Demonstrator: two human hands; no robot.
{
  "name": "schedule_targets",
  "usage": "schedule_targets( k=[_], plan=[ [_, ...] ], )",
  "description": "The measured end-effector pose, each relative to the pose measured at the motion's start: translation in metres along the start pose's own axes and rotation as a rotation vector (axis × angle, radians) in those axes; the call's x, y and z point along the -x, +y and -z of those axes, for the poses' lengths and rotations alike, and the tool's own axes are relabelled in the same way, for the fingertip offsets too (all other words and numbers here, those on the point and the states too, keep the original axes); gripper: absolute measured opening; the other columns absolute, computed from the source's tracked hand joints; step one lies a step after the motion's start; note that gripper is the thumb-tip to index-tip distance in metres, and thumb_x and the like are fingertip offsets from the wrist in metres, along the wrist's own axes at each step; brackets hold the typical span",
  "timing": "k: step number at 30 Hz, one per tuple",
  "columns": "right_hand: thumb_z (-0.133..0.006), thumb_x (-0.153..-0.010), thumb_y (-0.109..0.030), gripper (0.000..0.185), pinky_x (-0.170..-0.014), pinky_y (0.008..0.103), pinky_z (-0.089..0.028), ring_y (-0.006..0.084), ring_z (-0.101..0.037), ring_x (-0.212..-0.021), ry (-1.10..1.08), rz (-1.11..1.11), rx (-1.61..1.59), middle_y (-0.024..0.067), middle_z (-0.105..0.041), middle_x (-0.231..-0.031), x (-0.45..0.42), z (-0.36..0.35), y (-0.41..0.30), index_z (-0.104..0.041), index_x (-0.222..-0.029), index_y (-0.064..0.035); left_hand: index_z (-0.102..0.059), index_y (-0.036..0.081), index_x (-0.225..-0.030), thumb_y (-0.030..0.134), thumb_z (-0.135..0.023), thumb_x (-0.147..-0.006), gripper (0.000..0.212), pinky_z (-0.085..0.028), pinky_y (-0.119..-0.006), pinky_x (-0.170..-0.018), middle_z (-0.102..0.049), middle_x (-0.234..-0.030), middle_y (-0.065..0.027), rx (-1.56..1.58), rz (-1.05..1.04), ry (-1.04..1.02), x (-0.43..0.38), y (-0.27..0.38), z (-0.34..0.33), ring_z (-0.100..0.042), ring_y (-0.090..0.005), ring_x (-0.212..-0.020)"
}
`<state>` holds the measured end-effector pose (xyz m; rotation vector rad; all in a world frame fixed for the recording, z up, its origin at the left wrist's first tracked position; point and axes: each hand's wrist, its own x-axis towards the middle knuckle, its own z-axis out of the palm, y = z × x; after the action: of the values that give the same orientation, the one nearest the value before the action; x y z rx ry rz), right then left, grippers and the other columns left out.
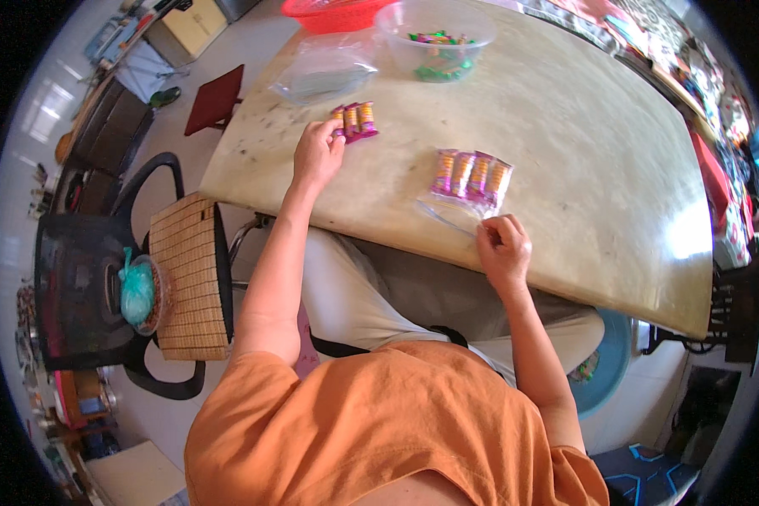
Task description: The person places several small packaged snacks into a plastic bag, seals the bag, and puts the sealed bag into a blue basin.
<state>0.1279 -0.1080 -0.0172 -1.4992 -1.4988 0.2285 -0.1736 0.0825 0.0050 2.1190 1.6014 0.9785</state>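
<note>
Several purple-and-yellow wrapped snack bars (360, 119) lie side by side on the table at the upper middle, and my left hand (320, 150) has its fingers on the leftmost one. Nearer to me, to the right, a clear zip bag (472, 177) lies flat with several of the same wrapped bars in a row. My right hand (504, 248), its fingers curled, pinches the corner of the bag's near end. Whether my left fingers grip the bar or only touch it is hard to see.
At the table's far side stand a clear plastic tub (435, 41) with green and purple wrapped pieces, a stack of clear bags (326, 71) and a red basket (338, 14). A chair (190, 278) holding a bowl stands left; a blue basin (607, 367) is right, below the table.
</note>
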Motion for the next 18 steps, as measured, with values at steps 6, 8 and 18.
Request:
schedule_targets(
  k=[6,8,18],
  plan=[
    [-0.07,-0.078,-0.003,0.007,-0.059,0.0359,-0.05,0.0259,-0.062,-0.063,-0.015,0.006,0.005,0.0106,-0.061,-0.074,0.0,0.0,-0.002,-0.063,-0.08,-0.0043,-0.059,0.017,-0.127,0.01,-0.069,-0.079,0.05,-0.05,-0.042,-0.093,-0.058,-0.119,-0.0127,-0.113,-0.188,0.045,-0.007,-0.022,-0.009,-0.057,-0.0319,-0.111],
    [-0.07,-0.079,-0.004,0.007,-0.06,0.0361,-0.051,0.0266,-0.062,-0.064,-0.018,0.017,0.011,0.0107,-0.061,-0.075,0.001,0.0,0.001,-0.063,-0.079,-0.0042,-0.059,0.017,-0.126,0.01,-0.067,-0.08,0.048,-0.049,-0.042,-0.093,-0.059,-0.119,-0.0132,-0.264,-0.138,0.002,-0.008,-0.017,-0.012,-0.057,-0.0322,-0.112],
    [-0.07,-0.079,-0.006,0.006,-0.062,0.0361,-0.052,0.0275,-0.064,-0.068,-0.007,0.022,0.005,0.0109,-0.062,-0.076,0.0,0.0,0.0,-0.064,-0.08,-0.0045,-0.067,0.014,-0.106,0.012,-0.065,-0.086,0.02,-0.05,-0.045,-0.075,-0.062,-0.089,-0.0131,-0.386,-0.139,0.025,0.043,-0.015,0.008,-0.061,-0.0339,-0.088]
  ],
)
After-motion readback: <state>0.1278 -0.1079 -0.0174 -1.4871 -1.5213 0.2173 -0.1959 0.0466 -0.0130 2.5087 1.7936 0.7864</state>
